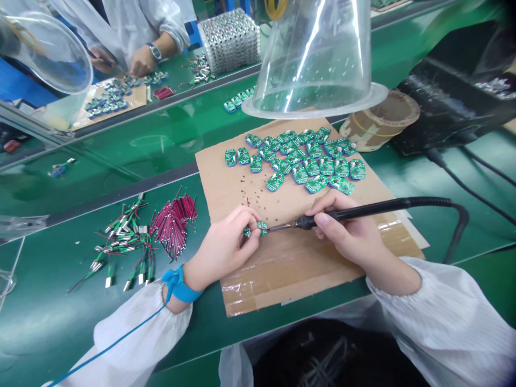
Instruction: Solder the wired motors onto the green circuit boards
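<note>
Over the cardboard sheet, my left hand pinches a small green circuit board between thumb and fingers; a short red wire stands up beside it. Fingers wrapped round its black handle, my right hand holds a soldering iron pointing left, its tip at the board's right edge. Whether tip and board touch is too small to tell. Behind both hands lie several green circuit boards with blue undersides. Left of my left hand are a bundle of red wires and several small metal parts with wires.
A clear plastic hood hangs over the boards. At the right stand a cardboard roll and a black box, with cables trailing. Across a green divider, another person's hands are at work. A blue wrist strap's cord crosses my left sleeve.
</note>
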Available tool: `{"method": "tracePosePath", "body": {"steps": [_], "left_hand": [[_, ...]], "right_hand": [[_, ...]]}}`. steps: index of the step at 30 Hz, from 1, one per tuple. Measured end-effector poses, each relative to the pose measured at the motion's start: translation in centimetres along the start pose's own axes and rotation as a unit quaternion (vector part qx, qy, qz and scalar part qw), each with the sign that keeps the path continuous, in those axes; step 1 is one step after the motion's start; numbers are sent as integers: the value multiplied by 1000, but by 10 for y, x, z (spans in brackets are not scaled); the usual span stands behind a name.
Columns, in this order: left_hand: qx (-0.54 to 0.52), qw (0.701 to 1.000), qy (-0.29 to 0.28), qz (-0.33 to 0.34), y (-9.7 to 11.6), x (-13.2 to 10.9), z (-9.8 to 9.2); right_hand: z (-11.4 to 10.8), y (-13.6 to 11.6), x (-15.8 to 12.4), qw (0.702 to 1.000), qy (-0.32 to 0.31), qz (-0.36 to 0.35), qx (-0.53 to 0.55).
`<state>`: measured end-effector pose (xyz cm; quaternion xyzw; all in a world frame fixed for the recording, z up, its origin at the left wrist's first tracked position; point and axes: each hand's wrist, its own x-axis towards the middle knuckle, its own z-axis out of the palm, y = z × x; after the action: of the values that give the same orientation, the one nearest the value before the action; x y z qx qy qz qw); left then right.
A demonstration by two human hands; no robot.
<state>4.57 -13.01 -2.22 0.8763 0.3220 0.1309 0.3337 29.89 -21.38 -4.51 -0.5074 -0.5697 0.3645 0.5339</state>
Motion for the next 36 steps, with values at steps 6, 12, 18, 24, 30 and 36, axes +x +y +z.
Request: {"method": "tracePosePath", "body": {"steps": [6, 12, 18, 24, 30, 36], "left_hand": [[-3, 1000, -4, -1, 0, 0, -1], [-2, 1000, -2, -1, 0, 0, 0], [-3, 1000, -3, 3, 0, 0, 0], [-1, 1000, -2, 8, -1, 0, 0], [-1, 1000, -8, 4, -1, 0, -1], [1, 1000, -3, 13, -1, 1, -1]], "right_hand": [[0, 0, 0, 1000, 0, 3, -11], [-1, -1, 0, 1000, 0, 5, -17], [-1, -1, -1, 1000, 2, 8, -16], [-1, 1, 0, 1000, 2, 9, -14], [-1, 0, 0, 1000, 1, 9, -12], [-1, -1, 0, 1000, -1, 9, -12]]}}
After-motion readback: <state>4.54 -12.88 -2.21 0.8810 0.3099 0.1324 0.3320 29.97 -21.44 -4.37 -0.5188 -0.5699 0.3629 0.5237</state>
